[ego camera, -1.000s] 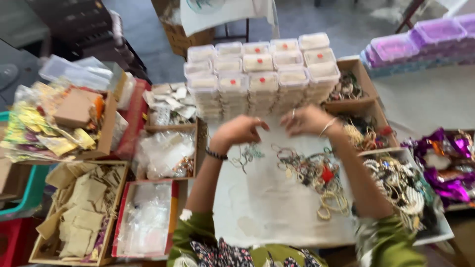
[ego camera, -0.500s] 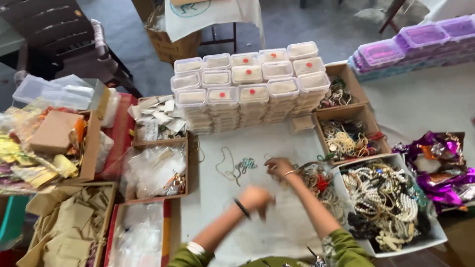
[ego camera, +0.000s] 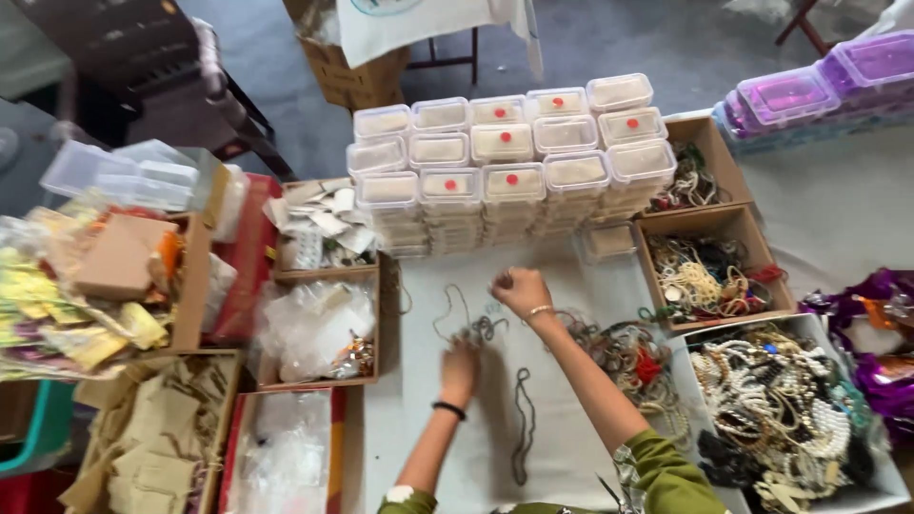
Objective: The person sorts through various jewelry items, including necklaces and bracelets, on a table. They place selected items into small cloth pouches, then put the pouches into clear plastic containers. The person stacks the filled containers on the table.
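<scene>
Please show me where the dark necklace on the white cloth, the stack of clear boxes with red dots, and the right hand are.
dark necklace (ego camera: 521,419), head view, middle of its long strand on the cloth.
stack of clear boxes (ego camera: 512,179), head view, lid of a front box.
right hand (ego camera: 520,289), head view, back of the hand.

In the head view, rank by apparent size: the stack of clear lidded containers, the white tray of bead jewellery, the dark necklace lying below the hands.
1. Stack of clear lidded containers
2. White tray of bead jewellery, partly cut off and nearer the camera, so unsure against 1
3. Dark necklace
</scene>
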